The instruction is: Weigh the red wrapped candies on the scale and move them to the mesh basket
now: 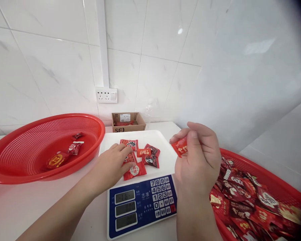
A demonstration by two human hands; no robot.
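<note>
A blue-faced electronic scale stands in front of me with a white weighing tray holding several red candy packets. My left hand rests on the tray, fingers curled over one of the packets at its left side. My right hand is raised above the tray's right edge, pinching a small red candy packet between thumb and fingers.
A red mesh basket at the left holds three packets. Another red basket at the right is heaped with candy packets. A small cardboard box and a wall socket are behind the scale, against the tiled wall.
</note>
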